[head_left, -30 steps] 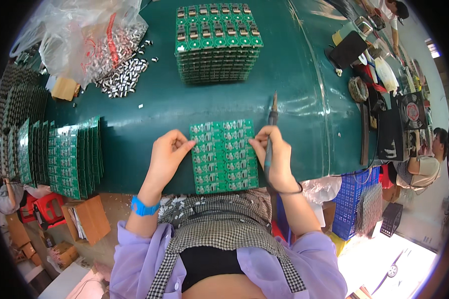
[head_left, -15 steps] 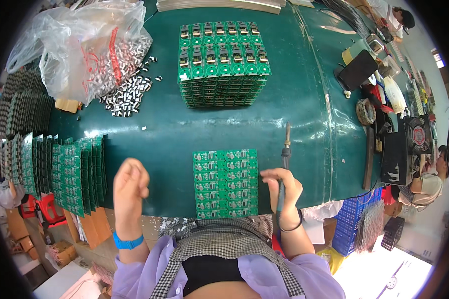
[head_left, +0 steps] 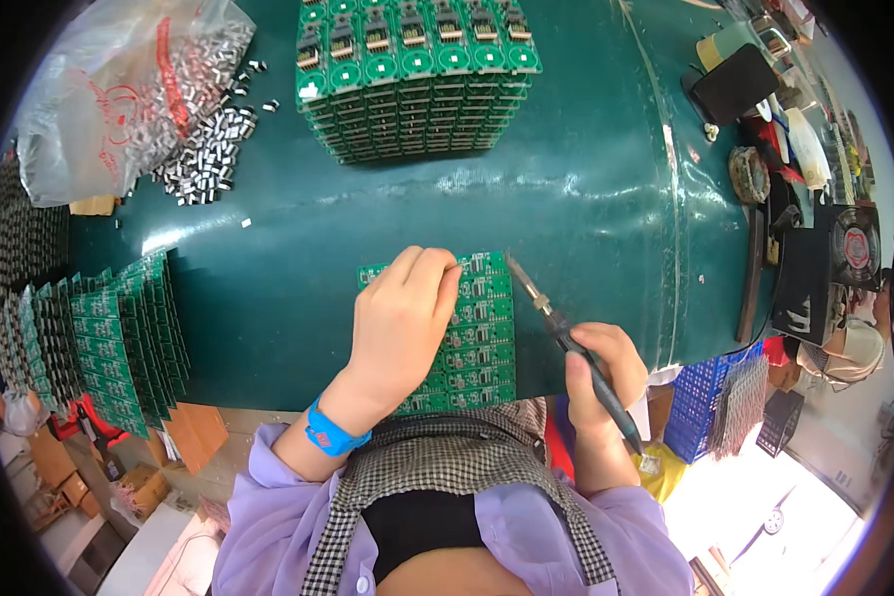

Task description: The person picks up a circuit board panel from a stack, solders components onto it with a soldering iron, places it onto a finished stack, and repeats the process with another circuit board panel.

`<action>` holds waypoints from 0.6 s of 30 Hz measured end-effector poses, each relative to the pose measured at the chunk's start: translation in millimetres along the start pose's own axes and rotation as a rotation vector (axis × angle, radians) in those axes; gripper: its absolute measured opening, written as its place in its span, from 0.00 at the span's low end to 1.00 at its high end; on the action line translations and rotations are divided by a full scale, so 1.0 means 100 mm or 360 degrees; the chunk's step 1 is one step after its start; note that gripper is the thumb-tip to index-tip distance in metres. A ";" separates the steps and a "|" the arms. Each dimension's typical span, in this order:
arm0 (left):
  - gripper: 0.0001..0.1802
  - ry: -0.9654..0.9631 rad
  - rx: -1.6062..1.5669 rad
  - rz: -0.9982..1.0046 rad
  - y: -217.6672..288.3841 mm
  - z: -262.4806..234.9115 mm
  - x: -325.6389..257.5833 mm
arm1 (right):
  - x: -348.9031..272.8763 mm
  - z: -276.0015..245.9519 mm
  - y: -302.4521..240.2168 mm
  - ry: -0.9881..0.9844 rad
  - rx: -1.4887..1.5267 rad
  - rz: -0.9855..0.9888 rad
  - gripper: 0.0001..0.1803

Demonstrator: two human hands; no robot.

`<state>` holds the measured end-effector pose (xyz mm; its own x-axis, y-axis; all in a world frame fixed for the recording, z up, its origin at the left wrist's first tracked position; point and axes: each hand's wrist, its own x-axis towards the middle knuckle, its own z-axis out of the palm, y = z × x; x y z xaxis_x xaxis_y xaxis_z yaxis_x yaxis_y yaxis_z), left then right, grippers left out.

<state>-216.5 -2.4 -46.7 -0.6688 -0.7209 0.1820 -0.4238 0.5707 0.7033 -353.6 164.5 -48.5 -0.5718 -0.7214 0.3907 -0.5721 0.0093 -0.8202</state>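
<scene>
A green circuit board panel (head_left: 482, 343) with rows of small parts lies flat at the table's near edge. Over its left half is my left hand (head_left: 397, 323), with thumb and fingers pinched near the panel's far edge. Whatever those fingertips hold, if anything, is too small to make out. My right hand (head_left: 606, 372) grips a soldering iron (head_left: 591, 370) by its dark handle, to the right of the panel. The iron slants up and left, its tip by the panel's far right corner; whether they touch, I cannot tell.
A stack of circuit boards (head_left: 407, 119) stands at the back. Small silvery components (head_left: 207, 154) spill beside a clear plastic bag (head_left: 99, 119) at the far left. Upright board panels (head_left: 104, 338) line the left edge. A small fan (head_left: 852, 246) and tools sit at the right.
My left hand has moved right, from beside the panel to over it. The soldering iron has tilted left, bringing its tip to the panel's corner. The view has shifted slightly.
</scene>
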 end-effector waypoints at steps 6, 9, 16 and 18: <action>0.07 0.0050 -0.0021 0.0095 -0.01 0.13 -0.03 | 0.06 -0.04 0.00 -0.0131 0.0023 0.0021 0.10; 0.08 0.0056 0.0039 0.0109 0.04 0.15 -0.02 | 0.08 0.02 -0.02 -0.0035 -0.0047 -0.0004 0.08; 0.08 -0.0025 0.0085 0.0083 0.02 0.19 -0.03 | 0.13 0.05 0.01 -0.0100 -0.0050 -0.0017 0.07; 0.08 -0.0068 0.0061 0.0065 0.02 0.19 -0.03 | 0.14 0.05 0.01 -0.0132 -0.0049 -0.0001 0.08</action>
<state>-227.4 8.1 -59.2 -0.7114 -0.6794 0.1798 -0.4180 0.6147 0.6690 -359.3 151.2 -45.9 -0.5214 -0.7764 0.3540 -0.5908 0.0292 -0.8063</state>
